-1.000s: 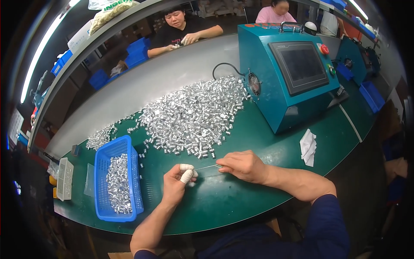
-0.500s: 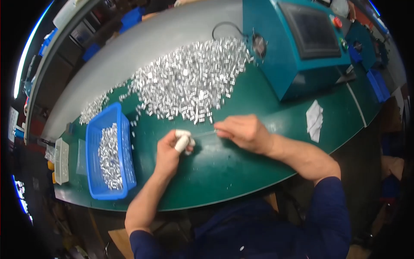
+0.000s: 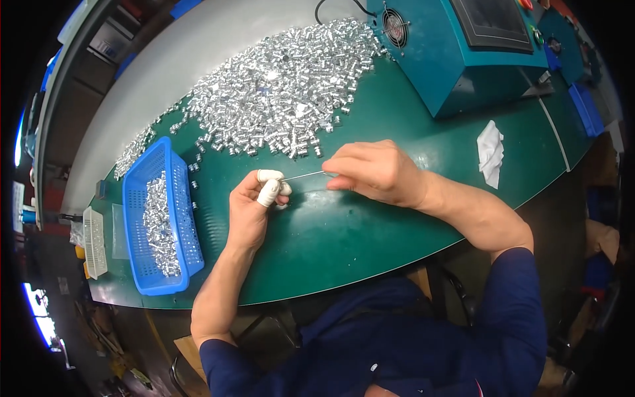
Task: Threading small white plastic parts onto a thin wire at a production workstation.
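Over the green tabletop, my right hand [image 3: 377,173] pinches a thin, straight metal rod [image 3: 304,175] between thumb and fingers. The rod's other end reaches the fingertips of my left hand [image 3: 254,205]. White finger cots cover the thumb and some fingers of that hand, which are pressed together; what they grip is hidden. Beyond both hands lies a large heap of small, shiny silver metal sleeves [image 3: 264,99]. To the left, a blue perforated plastic basket [image 3: 186,231] holds more of these pieces.
A teal machine [image 3: 450,86] with a dark screen and a fan stands at the back right. A crumpled white cloth [image 3: 490,153] lies on the right side of the green table [image 3: 317,251]. A small white basket [image 3: 94,245] sits at the far left.
The whole view has shifted, so the heap, machine and blue basket appear higher in it. Both hands keep their closed grips, with the rod still stretching between them.
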Tool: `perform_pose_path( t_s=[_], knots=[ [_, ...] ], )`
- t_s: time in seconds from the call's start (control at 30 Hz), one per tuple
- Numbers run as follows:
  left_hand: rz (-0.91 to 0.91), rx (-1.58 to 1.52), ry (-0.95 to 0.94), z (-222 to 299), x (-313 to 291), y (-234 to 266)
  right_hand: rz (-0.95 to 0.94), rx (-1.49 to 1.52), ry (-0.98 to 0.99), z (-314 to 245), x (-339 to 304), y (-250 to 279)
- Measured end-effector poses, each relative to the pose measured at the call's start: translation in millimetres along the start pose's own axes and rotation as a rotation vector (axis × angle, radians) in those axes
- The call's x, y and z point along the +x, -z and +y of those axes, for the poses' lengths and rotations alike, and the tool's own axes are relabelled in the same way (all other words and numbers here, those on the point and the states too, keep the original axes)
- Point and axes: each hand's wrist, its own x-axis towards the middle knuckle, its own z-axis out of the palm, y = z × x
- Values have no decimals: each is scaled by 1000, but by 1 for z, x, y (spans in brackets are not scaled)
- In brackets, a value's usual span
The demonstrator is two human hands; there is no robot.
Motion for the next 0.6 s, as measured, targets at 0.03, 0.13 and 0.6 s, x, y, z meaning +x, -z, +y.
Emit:
perform_pose_path(
  t_s=[0.03, 0.13, 0.6],
  knots=[
    [-12, -74, 9, -1, 0, 2, -56, -75, 89, -1, 2, 2],
    [-5, -108, 44, 1, 2, 2, 59, -190, 206, 5, 3, -1],
    [10, 133, -105, 8, 1, -10, -5, 595, -727, -9, -2, -6]
  ],
)
